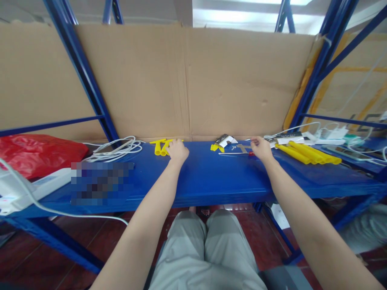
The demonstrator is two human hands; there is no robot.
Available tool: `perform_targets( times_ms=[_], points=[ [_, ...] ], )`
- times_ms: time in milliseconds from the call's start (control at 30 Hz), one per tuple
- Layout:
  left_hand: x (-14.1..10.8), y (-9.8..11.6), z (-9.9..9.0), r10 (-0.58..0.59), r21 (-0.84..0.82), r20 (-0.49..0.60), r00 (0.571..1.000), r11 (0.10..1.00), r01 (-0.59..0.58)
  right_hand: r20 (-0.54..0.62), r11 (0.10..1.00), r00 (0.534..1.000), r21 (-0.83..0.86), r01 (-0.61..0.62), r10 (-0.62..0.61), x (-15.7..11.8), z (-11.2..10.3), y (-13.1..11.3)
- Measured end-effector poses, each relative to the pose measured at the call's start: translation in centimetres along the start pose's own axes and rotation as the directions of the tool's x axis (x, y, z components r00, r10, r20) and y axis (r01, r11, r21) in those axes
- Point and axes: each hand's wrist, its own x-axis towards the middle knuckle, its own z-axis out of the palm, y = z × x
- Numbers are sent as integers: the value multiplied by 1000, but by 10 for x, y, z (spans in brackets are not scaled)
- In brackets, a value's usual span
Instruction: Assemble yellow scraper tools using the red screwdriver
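Head view: the left hand (pixel 177 151), fingers curled, is at the yellow, hollow T-pieces (pixel 157 148) on the smooth blue bench (pixel 211 173). The right hand (pixel 261 149), fingers bent, is beside the slim-shafted, red-handled screwdriver (pixel 234 153). Whether either grips cannot be told. Right: round yellow tubes (pixel 304 152); far left: crinkled red plastic (pixel 39 153).

The left hand (pixel 179 150) partly hides a yellow T-shaped piece (pixel 164 151).
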Motion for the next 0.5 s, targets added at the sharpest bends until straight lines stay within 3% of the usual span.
perform_targets(
  times_ms=[133,333,500],
  points=[
    [8,-20,0,-172,153,78,982,975,159,12,1000,1000,-9,-11,11,-1,3,1],
    [11,-26,3,-215,328,81,973,928,178,53,999,998,-1,-45,45,-1,3,1],
    [14,-30,5,-188,359,112,976,923,137,86,997,993,-9,-83,83,-2,3,-3]
  ],
)
